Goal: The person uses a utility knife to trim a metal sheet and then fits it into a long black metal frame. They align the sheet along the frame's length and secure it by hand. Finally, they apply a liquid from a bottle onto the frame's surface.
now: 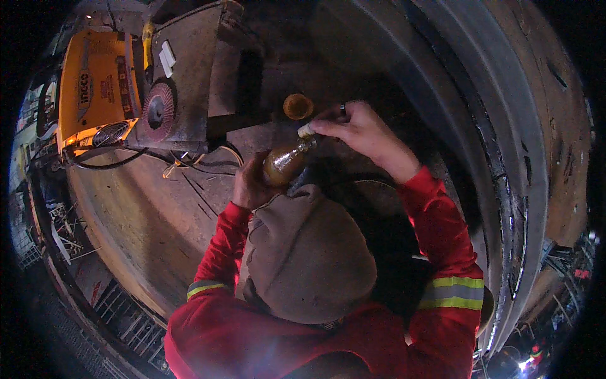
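My left hand [249, 184] is wrapped round the body of a shiny bottle [283, 163] with amber-brown contents, tilted so its neck points up and right. My right hand [369, 134], with a dark ring on one finger, pinches a small pale cap [305, 131] just by the bottle's mouth. Whether cap and neck touch, I cannot tell. Just beyond the cap is a round orange cup-like thing [298, 107]. A brown cloth hood [309, 256] fills the middle below my hands, between my red sleeves.
At the upper left stands an orange welding machine [98, 88] with cables. Beside it, a flap disc [158, 112] and a pale stick-like piece [167, 59] rest on a dark metal box [189, 69]. Large curved metal walls [499, 126] rise at right; welding light [523, 364] glows lower right.
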